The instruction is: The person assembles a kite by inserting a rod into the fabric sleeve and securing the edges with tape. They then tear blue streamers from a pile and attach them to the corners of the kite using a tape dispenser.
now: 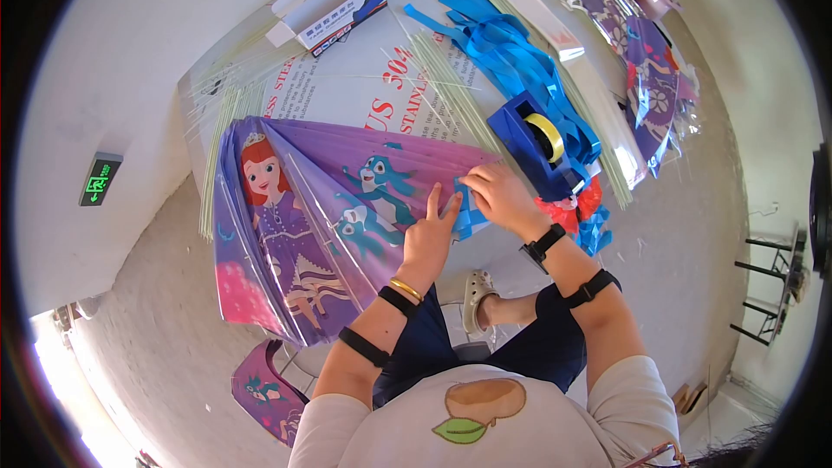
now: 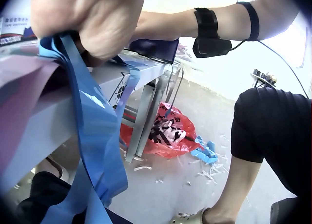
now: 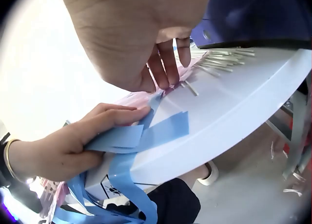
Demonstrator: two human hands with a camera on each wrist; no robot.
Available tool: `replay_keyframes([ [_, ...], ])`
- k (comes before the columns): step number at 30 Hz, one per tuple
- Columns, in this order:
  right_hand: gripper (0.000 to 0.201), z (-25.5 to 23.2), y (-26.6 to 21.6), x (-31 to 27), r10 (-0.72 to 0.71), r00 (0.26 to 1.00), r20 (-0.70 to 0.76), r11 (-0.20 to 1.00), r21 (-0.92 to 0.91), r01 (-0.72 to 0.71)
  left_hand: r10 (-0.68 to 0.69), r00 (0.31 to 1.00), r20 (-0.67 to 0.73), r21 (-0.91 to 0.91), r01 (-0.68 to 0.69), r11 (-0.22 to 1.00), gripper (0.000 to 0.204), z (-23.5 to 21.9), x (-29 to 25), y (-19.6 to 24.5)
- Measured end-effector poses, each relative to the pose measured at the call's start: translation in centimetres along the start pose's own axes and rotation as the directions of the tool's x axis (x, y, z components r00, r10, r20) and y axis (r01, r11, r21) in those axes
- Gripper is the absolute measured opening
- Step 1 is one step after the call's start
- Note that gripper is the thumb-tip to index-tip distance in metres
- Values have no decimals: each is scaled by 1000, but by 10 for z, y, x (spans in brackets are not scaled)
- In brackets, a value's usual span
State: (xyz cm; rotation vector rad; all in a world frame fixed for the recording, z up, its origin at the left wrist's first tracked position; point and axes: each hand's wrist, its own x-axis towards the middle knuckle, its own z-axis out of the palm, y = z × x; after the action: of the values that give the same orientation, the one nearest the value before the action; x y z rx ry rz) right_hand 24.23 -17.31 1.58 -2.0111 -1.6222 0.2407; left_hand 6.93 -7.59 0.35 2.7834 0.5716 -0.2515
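Purple-pink printed fabric (image 1: 295, 208), with a red-haired figure and blue animals, spreads in folds over the table's near side. My left hand (image 1: 429, 238) lies at its narrow right end, holding blue ribbon (image 3: 124, 136) between thumb and fingers. Long loops of that ribbon (image 2: 100, 131) hang below the left hand (image 2: 90, 24) past the table edge. My right hand (image 1: 503, 195) is just right of the left one; in the right wrist view, the right hand's (image 3: 141, 38) bent fingers pinch the ribbon's upper end at the fabric's tip. Its thumb tip is hidden.
A blue tape dispenser (image 1: 533, 143) stands just beyond my right hand. Behind lie blue ribbons (image 1: 511, 43), thin pale sticks (image 1: 446, 78), an opened box (image 1: 334, 9) and packaged printed fabric (image 1: 650, 78). A red bag (image 2: 168, 141) sits on the floor under the table.
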Motion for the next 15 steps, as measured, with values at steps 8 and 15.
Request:
replay_keyframes([
  [8, 46, 9, -5, -20, -54, 990, 133, 946, -310, 94, -16, 999, 38, -26, 17, 999, 87, -1, 0, 1],
  [15, 46, 3, -11, -16, -73, 988, 134, 935, -335, 114, -14, 1000, 18, -16, 14, 1000, 85, 2, 0, 1],
])
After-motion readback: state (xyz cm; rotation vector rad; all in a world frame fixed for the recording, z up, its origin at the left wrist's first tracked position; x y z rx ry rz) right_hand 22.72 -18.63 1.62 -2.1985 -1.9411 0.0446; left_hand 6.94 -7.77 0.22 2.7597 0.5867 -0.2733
